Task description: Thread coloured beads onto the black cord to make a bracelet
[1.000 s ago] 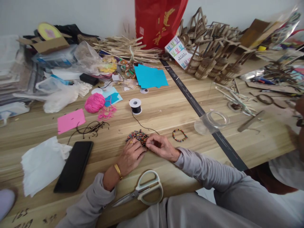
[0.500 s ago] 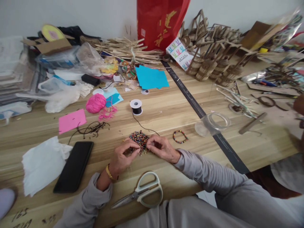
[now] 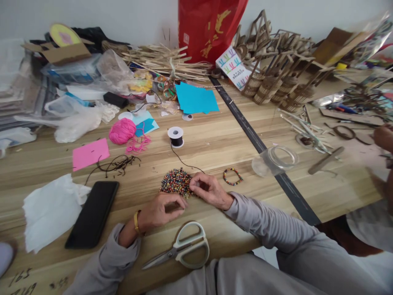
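A pile of small multicoloured beads (image 3: 175, 181) lies on the wooden table (image 3: 215, 147). My right hand (image 3: 210, 189) is at the pile's right edge, thumb and forefinger pinched at the end of the black cord (image 3: 188, 164). That cord runs from a white spool (image 3: 176, 137) behind the beads. Just in front of the pile, my left hand (image 3: 164, 209) has its thumb and fingers curled towards each other; whatever lies between the tips is too small to make out. A beaded bracelet (image 3: 232, 177) rests right of my right hand.
Scissors (image 3: 184, 248) lie near the front edge. At left are a black phone (image 3: 92, 215), white tissue (image 3: 52, 209), pink paper (image 3: 90, 153) and pink yarn (image 3: 122, 131). Clear tape rings (image 3: 282, 157) sit at right. Another person's hand (image 3: 383, 139) shows at the far right.
My left hand has moved down off the beads towards me, uncovering more of the pile. My right hand has stayed at the cord.
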### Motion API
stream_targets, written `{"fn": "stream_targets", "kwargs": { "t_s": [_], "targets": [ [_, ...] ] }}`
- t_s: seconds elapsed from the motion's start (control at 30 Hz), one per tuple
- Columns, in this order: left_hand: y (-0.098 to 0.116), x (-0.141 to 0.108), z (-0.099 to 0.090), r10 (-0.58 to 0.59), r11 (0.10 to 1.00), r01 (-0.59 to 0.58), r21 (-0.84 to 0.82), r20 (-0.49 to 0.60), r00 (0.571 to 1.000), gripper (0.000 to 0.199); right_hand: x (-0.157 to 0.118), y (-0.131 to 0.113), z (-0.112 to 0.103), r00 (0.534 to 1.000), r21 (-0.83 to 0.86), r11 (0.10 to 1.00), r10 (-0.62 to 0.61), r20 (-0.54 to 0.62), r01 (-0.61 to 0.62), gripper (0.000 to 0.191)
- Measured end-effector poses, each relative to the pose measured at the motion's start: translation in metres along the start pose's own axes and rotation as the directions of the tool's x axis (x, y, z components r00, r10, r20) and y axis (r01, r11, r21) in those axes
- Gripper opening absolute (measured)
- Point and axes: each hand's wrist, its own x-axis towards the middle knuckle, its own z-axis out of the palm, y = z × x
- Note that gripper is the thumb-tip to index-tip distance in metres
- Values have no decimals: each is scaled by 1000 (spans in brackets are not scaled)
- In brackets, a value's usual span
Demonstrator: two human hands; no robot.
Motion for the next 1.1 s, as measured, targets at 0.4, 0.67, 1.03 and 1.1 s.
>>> {"fn": "stream_targets", "kwargs": {
  "t_s": [0.4,0.67,1.03,1.1],
  "targets": [
    [-1,1,1,71,996,-65,55,-127,989,6,-1,0,1,999,-42,999,28,22,-27,24],
    [-10,1,0,-69,991,30,-134,-299,952,8,0,0,2,999,-92,995,-33,39,36,19],
    [-12,6,0,-79,948,-42,-314,-362,929,12,-1,-4,5,986,-202,967,-140,88,155,13],
    [-11,7,1,-94,941,-36,-336,-362,927,15,-1,-4,6,981,-221,957,-168,98,186,13]
  ]
}}
